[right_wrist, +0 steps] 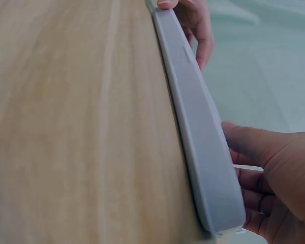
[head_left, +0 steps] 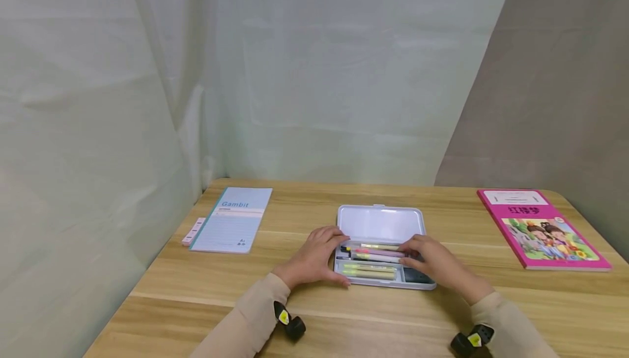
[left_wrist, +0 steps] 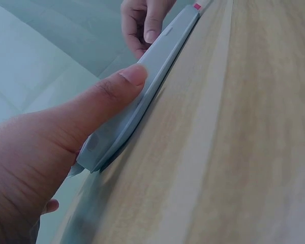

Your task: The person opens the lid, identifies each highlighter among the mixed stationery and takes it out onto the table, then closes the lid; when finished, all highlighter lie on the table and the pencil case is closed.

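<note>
An open white pencil case (head_left: 380,221) lies on the table, its lid folded back. Pens (head_left: 375,252) with pink and white barrels lie across its rear compartment. Yellow-tipped pens (head_left: 368,273) fill the front compartment, with a black object (head_left: 416,276) at its right. My left hand (head_left: 314,257) holds the case's left end, thumb (left_wrist: 134,76) against the front wall and fingers behind. My right hand (head_left: 432,260) reaches over the case's right end, with thumb and fingers around the right ends of the pens. Its fingertips are partly hidden behind the case wall (right_wrist: 206,137) in the right wrist view.
A light blue notebook (head_left: 233,221) lies at the left, overlapping a pink-and-white strip-like object (head_left: 193,232). A pink picture-cover book (head_left: 543,230) lies at the right. Behind the wooden table (head_left: 304,197) hangs a pale curtain (head_left: 334,74).
</note>
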The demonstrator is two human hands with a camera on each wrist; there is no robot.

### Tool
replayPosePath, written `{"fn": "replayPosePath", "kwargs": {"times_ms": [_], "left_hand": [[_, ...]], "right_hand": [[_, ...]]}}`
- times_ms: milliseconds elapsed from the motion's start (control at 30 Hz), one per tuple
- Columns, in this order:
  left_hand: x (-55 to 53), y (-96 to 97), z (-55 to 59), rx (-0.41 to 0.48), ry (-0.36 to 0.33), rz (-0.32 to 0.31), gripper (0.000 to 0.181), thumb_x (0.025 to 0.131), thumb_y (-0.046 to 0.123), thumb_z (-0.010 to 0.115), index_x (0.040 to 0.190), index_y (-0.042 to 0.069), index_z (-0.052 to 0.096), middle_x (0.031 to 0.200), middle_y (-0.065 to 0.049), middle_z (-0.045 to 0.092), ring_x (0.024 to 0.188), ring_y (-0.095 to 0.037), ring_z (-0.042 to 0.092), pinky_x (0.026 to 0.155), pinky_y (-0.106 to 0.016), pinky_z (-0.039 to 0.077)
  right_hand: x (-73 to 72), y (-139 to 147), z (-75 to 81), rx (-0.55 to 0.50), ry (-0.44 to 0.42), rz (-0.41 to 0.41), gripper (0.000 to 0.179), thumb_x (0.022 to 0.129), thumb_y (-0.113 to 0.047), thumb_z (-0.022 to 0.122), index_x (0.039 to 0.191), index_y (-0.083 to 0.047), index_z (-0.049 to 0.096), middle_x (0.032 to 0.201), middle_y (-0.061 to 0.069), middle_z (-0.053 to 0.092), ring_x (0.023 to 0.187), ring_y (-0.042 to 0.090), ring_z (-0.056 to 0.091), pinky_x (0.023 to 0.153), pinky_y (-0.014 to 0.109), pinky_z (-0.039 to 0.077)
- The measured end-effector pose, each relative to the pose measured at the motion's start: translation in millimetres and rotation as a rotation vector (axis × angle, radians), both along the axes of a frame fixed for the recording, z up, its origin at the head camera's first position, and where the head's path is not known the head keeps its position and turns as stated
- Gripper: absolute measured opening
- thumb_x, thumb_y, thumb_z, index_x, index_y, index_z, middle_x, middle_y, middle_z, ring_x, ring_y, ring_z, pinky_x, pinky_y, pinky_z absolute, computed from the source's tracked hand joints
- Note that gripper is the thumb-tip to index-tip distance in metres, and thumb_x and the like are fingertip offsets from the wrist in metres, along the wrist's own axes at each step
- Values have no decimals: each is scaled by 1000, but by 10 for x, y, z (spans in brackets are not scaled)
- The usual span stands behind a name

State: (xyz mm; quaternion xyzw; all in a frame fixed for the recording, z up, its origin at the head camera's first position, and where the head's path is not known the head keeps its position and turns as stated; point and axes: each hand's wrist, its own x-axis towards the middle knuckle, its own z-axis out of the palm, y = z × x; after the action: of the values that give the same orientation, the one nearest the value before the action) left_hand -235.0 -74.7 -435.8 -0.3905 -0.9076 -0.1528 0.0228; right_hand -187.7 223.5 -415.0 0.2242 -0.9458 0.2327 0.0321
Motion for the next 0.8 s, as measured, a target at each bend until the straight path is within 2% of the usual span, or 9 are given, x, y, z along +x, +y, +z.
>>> {"fn": "replayPosePath", "kwargs": {"times_ms": [167, 433, 800], "left_hand": [[3, -6, -3, 3, 6, -1, 96, 65, 68, 75, 140, 15, 48, 140, -2, 46, 137, -21, 36, 118, -43, 27], [13, -8, -1, 10, 3, -3, 95, 65, 66, 76, 139, 14, 48, 139, -2, 46, 137, -22, 36, 118, -43, 27], [22, -15, 16, 14, -18, 0, 96, 65, 67, 76, 140, 14, 48, 141, -2, 46, 138, -22, 35, 119, -43, 25]], "right_hand": [[1, -13, -13, -7, 17, -13, 17, 85, -18, 71, 99, -9, 72, 87, -7, 59, 78, 5, 49, 67, 22, 46], [6, -13, -47, -83, 60, -25, 14, 81, -12, 75, 92, -11, 68, 82, -8, 57, 75, 4, 51, 66, 21, 48], [-10, -1, -55, -113, 22, -41, 9, 84, -11, 72, 92, -12, 67, 81, -8, 56, 75, 0, 48, 65, 19, 47]]}}
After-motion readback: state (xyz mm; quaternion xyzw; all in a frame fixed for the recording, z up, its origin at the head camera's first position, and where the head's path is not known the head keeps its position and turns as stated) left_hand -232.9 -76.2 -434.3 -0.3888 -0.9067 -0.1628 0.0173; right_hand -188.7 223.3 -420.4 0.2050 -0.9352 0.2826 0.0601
